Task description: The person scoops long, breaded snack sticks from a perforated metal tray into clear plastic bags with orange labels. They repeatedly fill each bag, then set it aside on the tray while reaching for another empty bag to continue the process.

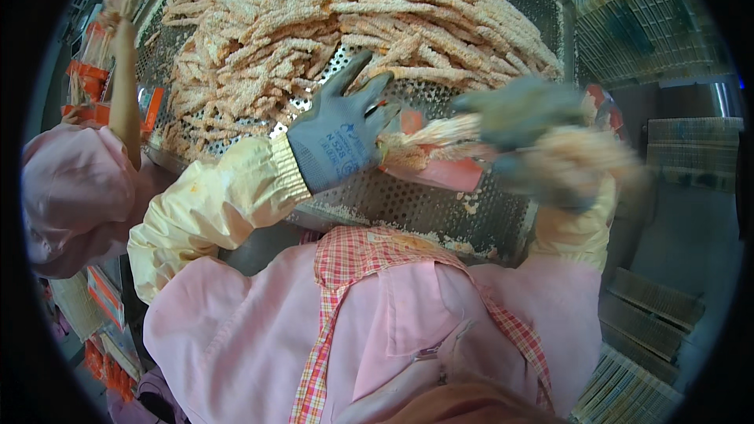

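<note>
My left hand (339,135), in a grey-blue coated glove, is at the left end of a clear bag with orange-red print (462,175). Two of its fingers point up and apart; the others reach the bag and stick ends, their grip unclear. Crumb-coated sticks (406,150) lie over the bag, running towards my right hand (524,118). That gloved hand is strongly blurred, apparently closed round a bundle of pale sticks, with a blurred clump (589,159) beside it. Beyond both hands, a large heap of long crumb-coated sticks (283,17) covers the perforated metal tray.
The tray's perforated floor (406,200) bears loose crumbs along its near edge. At the left, a co-worker in pink (82,188) reaches an arm (125,82) towards orange-printed bags (88,79). Slatted plastic crates or racks (630,17) stand on the right.
</note>
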Demonstrator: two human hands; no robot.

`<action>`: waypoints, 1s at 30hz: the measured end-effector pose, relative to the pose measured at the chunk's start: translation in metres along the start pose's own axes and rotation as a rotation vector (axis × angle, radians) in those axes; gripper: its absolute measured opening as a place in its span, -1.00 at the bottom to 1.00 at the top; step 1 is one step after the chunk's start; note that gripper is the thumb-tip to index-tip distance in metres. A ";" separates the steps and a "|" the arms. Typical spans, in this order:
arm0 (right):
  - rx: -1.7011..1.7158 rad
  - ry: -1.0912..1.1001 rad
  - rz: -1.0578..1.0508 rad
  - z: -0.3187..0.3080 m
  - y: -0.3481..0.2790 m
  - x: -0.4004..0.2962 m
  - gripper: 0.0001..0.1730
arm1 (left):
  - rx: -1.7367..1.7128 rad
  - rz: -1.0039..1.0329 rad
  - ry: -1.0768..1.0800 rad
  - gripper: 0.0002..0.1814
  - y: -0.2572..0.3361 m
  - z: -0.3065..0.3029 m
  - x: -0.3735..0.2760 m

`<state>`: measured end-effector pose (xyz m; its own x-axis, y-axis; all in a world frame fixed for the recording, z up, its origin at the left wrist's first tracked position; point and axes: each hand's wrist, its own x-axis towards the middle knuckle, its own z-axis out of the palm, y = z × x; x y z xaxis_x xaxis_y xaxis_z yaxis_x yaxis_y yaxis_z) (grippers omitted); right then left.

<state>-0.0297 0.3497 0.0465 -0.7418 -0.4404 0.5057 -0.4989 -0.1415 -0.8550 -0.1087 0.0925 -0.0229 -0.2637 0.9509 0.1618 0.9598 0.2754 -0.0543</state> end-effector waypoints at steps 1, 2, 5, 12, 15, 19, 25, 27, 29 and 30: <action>-0.198 -0.064 0.131 0.014 0.014 -0.001 -0.57 | -0.026 -0.077 -0.003 -0.10 0.001 -0.004 -0.004; -0.463 -0.136 0.284 0.029 0.028 -0.008 -0.47 | 0.029 -0.035 0.065 -0.25 -0.003 0.003 0.001; -0.800 -0.335 0.776 0.025 0.074 -0.018 -0.13 | 0.033 -0.016 0.068 -0.41 -0.005 -0.004 -0.011; -1.014 -0.703 0.931 0.055 0.072 0.012 -0.35 | -0.009 -0.017 0.213 -0.68 0.001 -0.004 -0.024; -1.034 -0.719 0.892 0.066 0.091 -0.004 -0.65 | -0.042 0.025 0.228 -0.65 -0.001 0.006 -0.032; -0.950 -0.972 1.146 0.075 0.108 0.012 -0.70 | -0.068 0.053 0.249 -0.70 0.002 0.010 -0.030; -0.855 -0.124 0.774 0.012 0.082 0.066 -0.59 | -0.037 0.075 0.146 -0.75 0.003 0.010 -0.052; -1.432 -0.126 0.257 -0.003 0.169 0.044 -0.61 | -0.065 0.101 0.123 -0.60 0.005 0.017 -0.042; -1.543 -0.426 0.328 -0.001 0.234 0.026 -0.54 | 0.089 0.169 0.080 -0.59 0.009 0.006 -0.037; -1.585 -0.572 0.348 0.007 0.243 0.032 -0.51 | 0.095 0.162 0.117 -0.58 0.008 0.007 -0.036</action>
<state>-0.1714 0.2953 -0.1460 -0.8367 -0.5434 -0.0675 -0.5444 0.8123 0.2094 -0.0920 0.0610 -0.0361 -0.0887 0.9624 0.2569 0.9739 0.1379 -0.1803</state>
